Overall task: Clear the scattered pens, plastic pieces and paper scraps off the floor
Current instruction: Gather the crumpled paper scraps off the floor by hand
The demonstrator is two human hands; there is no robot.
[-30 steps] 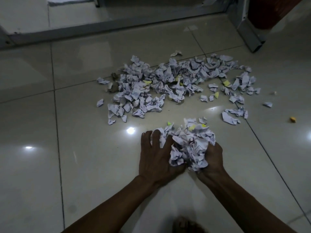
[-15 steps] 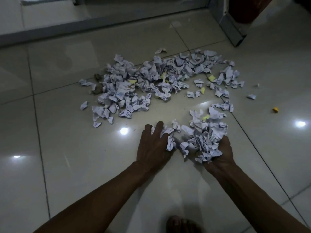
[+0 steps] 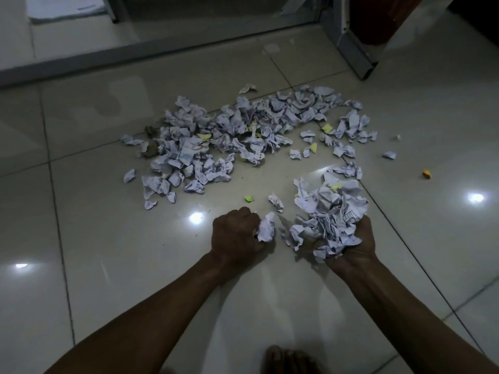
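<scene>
A single wide-angle view from the person's head looks forward and steeply down at the tiled floor (image 3: 108, 238) from close above the forearms, with the left hand (image 3: 237, 233) and right hand (image 3: 353, 247) just below mid-frame, the paper scraps (image 3: 216, 147) beyond them, and a metal frame (image 3: 353, 49) near the top edge.

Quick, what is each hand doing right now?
Left hand: closed, gripping a crumpled paper scrap.
Right hand: cupped round a heap of paper scraps, holding it; fingers hidden underneath.

Both forearms reach forward, left grip (image 3: 237, 234) fisted round a paper scrap (image 3: 266, 229), right grip (image 3: 360, 248) cupped palm-up holding a paper heap (image 3: 332, 214).
</scene>
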